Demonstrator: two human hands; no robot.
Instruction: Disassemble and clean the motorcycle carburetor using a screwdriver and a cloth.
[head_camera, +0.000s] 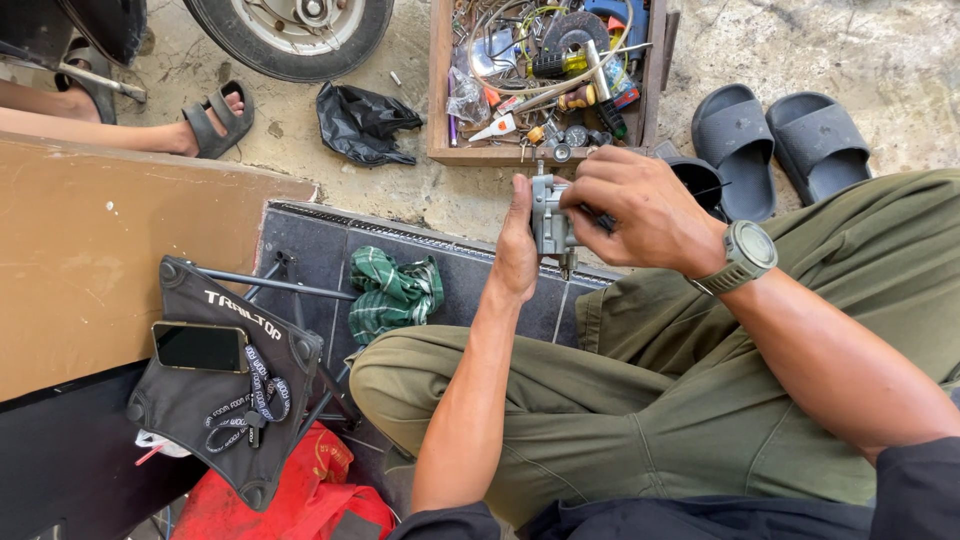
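Above your knees, your left hand gripped the small metal engine part while right-hand fingers pinched a tool at its 3 o'clock side; a slip could have dropped it onto the concrete floor.

floor: stained concrete | dark tiled step | brown board | daylight
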